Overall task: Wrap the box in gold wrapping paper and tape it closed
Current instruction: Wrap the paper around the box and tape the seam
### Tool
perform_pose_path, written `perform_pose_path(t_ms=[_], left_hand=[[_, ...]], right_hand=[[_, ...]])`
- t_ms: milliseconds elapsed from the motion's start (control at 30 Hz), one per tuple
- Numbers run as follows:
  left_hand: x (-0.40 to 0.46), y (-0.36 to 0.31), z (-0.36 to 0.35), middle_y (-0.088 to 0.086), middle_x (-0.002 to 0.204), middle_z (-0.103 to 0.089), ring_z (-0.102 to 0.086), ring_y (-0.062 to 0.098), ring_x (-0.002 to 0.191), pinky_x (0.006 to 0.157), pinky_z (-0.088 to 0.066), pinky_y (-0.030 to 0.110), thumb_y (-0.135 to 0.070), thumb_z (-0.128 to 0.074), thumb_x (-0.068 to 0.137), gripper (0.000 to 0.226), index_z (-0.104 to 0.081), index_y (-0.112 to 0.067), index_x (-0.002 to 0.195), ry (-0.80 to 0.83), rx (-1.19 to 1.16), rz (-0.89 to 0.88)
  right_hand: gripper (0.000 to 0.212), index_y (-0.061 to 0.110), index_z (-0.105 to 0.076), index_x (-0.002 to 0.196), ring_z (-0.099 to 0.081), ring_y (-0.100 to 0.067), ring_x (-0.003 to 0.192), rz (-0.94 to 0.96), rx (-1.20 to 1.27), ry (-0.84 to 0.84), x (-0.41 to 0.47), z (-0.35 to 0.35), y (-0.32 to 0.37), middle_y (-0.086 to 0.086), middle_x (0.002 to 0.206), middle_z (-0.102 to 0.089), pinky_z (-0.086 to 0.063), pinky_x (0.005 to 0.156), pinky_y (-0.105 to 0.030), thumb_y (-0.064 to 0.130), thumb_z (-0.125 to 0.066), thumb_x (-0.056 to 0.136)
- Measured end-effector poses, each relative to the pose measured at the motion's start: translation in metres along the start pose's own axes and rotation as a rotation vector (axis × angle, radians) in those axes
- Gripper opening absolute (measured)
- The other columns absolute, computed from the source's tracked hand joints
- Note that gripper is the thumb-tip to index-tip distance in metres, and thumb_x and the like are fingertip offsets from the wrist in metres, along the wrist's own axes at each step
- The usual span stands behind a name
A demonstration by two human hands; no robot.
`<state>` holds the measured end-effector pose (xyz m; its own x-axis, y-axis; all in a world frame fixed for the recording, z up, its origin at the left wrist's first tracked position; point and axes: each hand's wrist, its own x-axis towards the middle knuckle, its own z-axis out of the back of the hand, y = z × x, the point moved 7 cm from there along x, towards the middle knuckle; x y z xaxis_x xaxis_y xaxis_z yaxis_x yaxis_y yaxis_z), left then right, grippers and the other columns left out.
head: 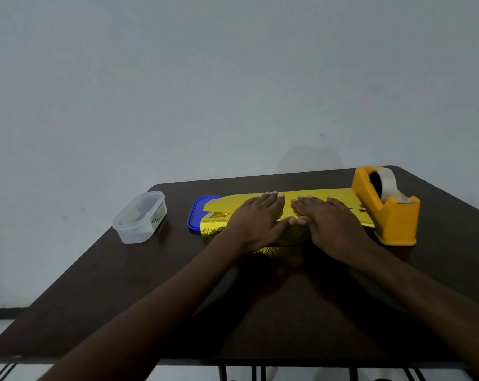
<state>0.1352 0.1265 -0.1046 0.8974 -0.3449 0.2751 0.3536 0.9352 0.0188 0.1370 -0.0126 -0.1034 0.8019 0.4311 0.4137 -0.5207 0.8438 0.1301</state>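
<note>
Both my hands are flat on the gold wrapping paper right now, fingers straight and spread a bit, nothing pinched or gripped. My left hand and right hand sit side by side with the thumbs nearly touching in the middle, pressing the folded sheet down. The box itself is somewhere under my palms and the paper, so I can't actually see it, just the crinkled gold foil bulging out below my left hand and a smooth yellow flap running past my fingertips.

Just off my right hand, touching the edge of the paper, is the orange tape dispenser with a roll of clear tape on it. Off my left hand a blue lid pokes out from under the paper's corner, and further out that way there's a clear plastic container, well apart from everything. All on a dark brown table.
</note>
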Motion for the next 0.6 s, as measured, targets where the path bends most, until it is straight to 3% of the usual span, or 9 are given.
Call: perform_pose_path(t_ms=[233, 333, 433, 600], left_hand=[[-0.002, -0.001, 0.001, 0.002, 0.164, -0.014, -0.01, 0.016, 0.151, 0.12, -0.011, 0.034, -0.064, -0.024, 0.098, 0.075, -0.015, -0.019, 0.157, -0.018, 0.043, 0.002], [-0.003, -0.001, 0.001, 0.003, 0.163, -0.016, -0.012, 0.016, 0.151, 0.12, -0.013, 0.034, -0.063, -0.025, 0.098, 0.073, -0.017, -0.02, 0.156, -0.04, 0.045, 0.01], [-0.003, 0.0, 0.001, 0.002, 0.163, -0.017, -0.013, 0.016, 0.15, 0.12, -0.014, 0.034, -0.065, -0.023, 0.097, 0.074, -0.018, -0.021, 0.156, -0.052, 0.049, 0.01], [-0.004, -0.003, 0.002, 0.003, 0.162, -0.02, -0.015, 0.017, 0.15, 0.119, -0.015, 0.035, -0.067, -0.02, 0.096, 0.076, -0.02, -0.02, 0.156, -0.058, 0.059, -0.008]], right_hand=[[0.052, 0.027, -0.023, 0.156, -0.016, -0.013, 0.151, 0.01, -0.001, 0.132, -0.003, 0.002, -0.002, 0.005, 0.162, -0.022, -0.013, 0.123, -0.039, 0.03, -0.036, 0.106], [0.05, 0.024, -0.031, 0.153, -0.026, -0.019, 0.148, -0.029, -0.039, 0.169, -0.005, 0.009, 0.005, 0.0, 0.16, -0.031, -0.023, 0.12, -0.043, 0.034, -0.039, 0.105], [0.04, 0.018, -0.056, 0.136, -0.053, -0.025, 0.125, -0.128, -0.028, 0.089, -0.007, 0.035, 0.001, -0.006, 0.137, -0.059, -0.045, 0.101, -0.039, 0.038, -0.045, 0.102], [0.026, 0.007, -0.071, 0.101, -0.063, -0.037, 0.093, -0.399, -0.043, -0.249, -0.016, 0.099, -0.044, -0.016, 0.098, -0.069, -0.037, 0.067, -0.03, 0.028, -0.058, 0.094]])
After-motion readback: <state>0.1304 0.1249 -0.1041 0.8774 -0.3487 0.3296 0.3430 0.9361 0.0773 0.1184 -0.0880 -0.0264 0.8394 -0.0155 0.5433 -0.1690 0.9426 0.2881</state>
